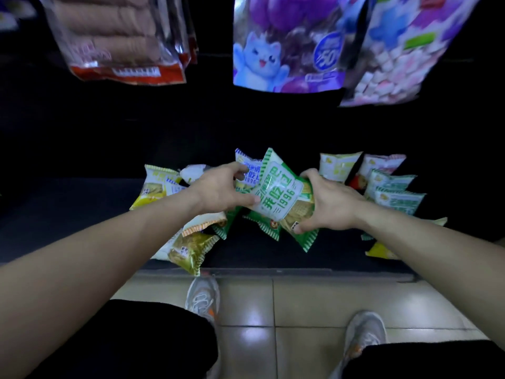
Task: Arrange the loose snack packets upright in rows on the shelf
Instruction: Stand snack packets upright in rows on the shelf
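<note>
A green and white snack packet (278, 195) is held tilted above the low dark shelf (82, 214), gripped from both sides. My left hand (221, 191) pinches its left edge, with a blue and white packet (250, 170) just behind the fingers. My right hand (328, 203) clasps its right side and lower corner. Loose packets lie in a heap below: a gold one (188, 250), an orange-striped one (203, 222), green ones (266, 227) and a yellow one (153, 187). At the right, several packets stand upright in rows, teal ones (393, 194) in front, a pale yellow one (337, 165) behind.
Large bags hang from above: a red-edged bag (123, 42), a purple cat bag (287, 45) and a marshmallow bag (396, 56). The shelf's front lip (273, 272) runs above a tiled floor (300, 310), where my two grey shoes stand.
</note>
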### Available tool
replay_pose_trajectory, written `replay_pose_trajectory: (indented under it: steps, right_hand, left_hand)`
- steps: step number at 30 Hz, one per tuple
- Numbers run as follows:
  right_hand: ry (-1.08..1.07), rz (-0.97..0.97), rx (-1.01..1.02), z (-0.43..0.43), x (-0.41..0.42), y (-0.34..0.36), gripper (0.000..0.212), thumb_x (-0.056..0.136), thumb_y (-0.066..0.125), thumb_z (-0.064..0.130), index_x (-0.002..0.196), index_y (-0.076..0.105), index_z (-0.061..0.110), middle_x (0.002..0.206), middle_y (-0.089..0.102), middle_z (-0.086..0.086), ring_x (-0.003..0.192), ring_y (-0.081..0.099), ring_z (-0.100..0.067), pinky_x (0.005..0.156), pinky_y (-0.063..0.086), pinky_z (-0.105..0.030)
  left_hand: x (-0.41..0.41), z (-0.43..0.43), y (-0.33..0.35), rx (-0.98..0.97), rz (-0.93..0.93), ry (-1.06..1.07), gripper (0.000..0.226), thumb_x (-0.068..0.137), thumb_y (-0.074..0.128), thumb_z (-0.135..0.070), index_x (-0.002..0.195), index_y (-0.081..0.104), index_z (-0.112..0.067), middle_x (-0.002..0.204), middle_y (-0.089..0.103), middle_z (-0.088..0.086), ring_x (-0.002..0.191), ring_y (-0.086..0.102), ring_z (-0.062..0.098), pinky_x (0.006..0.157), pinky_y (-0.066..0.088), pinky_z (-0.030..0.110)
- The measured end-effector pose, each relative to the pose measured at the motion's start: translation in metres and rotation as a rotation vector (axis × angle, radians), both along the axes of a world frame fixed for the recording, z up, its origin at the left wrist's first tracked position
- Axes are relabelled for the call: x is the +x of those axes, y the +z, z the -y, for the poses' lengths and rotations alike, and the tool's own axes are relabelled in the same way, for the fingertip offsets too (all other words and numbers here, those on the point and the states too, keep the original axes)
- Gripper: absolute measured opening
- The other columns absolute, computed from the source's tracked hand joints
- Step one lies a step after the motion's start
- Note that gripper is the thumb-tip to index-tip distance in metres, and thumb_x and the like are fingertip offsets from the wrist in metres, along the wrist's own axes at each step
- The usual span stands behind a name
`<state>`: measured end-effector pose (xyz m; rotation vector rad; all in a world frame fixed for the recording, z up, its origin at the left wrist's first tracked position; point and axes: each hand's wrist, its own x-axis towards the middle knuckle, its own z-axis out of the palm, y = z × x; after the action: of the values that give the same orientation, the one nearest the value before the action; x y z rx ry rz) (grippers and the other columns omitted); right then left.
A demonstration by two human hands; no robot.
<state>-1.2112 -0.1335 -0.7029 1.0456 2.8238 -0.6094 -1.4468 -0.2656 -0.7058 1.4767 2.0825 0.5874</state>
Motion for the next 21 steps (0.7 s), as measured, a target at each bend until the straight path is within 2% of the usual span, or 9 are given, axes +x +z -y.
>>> replay_pose_trajectory:
  steps: [3,5,8,11,14,17,19,21]
  right_hand:
    - [-0.067,-0.153,-0.086,0.008,0.024,0.01,0.117,0.036,0.081,0.076,0.131,0.018,0.047,0.108,0.052,0.015,0.092,0.057,-0.012,0.071,0.051,-0.037]
    - [-0.097,-0.24,-0.15,0.014,0.036,0.007,0.119,0.037,0.085,0.072,0.134,0.019,0.05,0.118,0.053,0.015,0.101,0.057,-0.012,0.079,0.053,-0.039]
    - [-0.091,-0.295,-0.204,0.015,0.046,0.001,0.121,0.039,0.087,0.068,0.138,0.02,0.05,0.125,0.052,0.017,0.108,0.055,-0.01,0.083,0.052,-0.036]
    - [-0.102,-0.296,-0.231,0.015,0.055,-0.005,0.122,0.041,0.088,0.067,0.14,0.019,0.048,0.125,0.051,0.02,0.11,0.055,-0.008,0.081,0.049,-0.03]
    - [-0.087,-0.222,-0.194,0.009,0.061,-0.008,0.121,0.048,0.085,0.069,0.144,0.016,0.044,0.138,0.048,0.014,0.12,0.05,-0.011,0.09,0.048,-0.036]
    - [-0.082,-0.1,-0.066,-0.008,0.074,-0.011,0.112,0.067,0.077,0.067,0.153,0.014,0.033,0.156,0.033,0.003,0.139,0.037,-0.02,0.104,0.042,-0.045]
    - [-0.126,-0.049,-0.033,-0.021,0.087,-0.013,0.104,0.077,0.071,0.064,0.155,0.013,0.028,0.158,0.03,-0.003,0.14,0.036,-0.025,0.106,0.04,-0.045]
    - [-0.183,-0.012,-0.02,-0.032,0.101,-0.013,0.096,0.081,0.069,0.06,0.154,0.015,0.028,0.154,0.035,-0.006,0.136,0.041,-0.028,0.103,0.042,-0.046]
  left_hand:
    - [0.03,0.0,0.014,0.049,0.119,-0.036,0.102,0.054,0.08,-0.07,0.141,0.042,-0.031,0.133,0.052,-0.012,0.114,0.053,0.005,0.089,0.043,0.023]
    - [0.045,-0.001,0.019,0.072,0.145,-0.044,0.103,0.051,0.081,-0.07,0.14,0.043,-0.032,0.132,0.05,-0.012,0.112,0.05,0.005,0.085,0.039,0.022]
    - [0.056,-0.004,0.02,0.099,0.158,-0.043,0.092,0.053,0.079,-0.067,0.132,0.049,-0.03,0.135,0.049,-0.009,0.115,0.041,0.003,0.09,0.034,0.024]
    - [0.064,-0.008,0.021,0.11,0.161,-0.038,0.09,0.051,0.08,-0.065,0.128,0.052,-0.028,0.127,0.049,-0.013,0.117,0.043,0.004,0.09,0.034,0.021]
    - [0.072,-0.017,0.019,0.137,0.089,-0.016,0.097,0.045,0.077,-0.07,0.128,0.054,-0.025,0.132,0.053,-0.008,0.121,0.048,0.01,0.093,0.04,0.026]
    - [0.081,-0.03,0.01,0.115,-0.086,-0.044,0.1,0.049,0.072,-0.076,0.132,0.049,-0.026,0.137,0.053,-0.002,0.121,0.053,0.02,0.09,0.046,0.033]
    - [0.087,-0.041,0.0,0.096,-0.22,-0.062,0.093,0.059,0.075,-0.07,0.135,0.045,-0.026,0.135,0.055,-0.001,0.111,0.059,0.021,0.083,0.05,0.035]
    - [0.095,-0.055,-0.009,0.061,-0.318,-0.073,0.089,0.065,0.076,-0.066,0.136,0.042,-0.027,0.123,0.063,0.0,0.09,0.064,0.018,0.074,0.054,0.038]
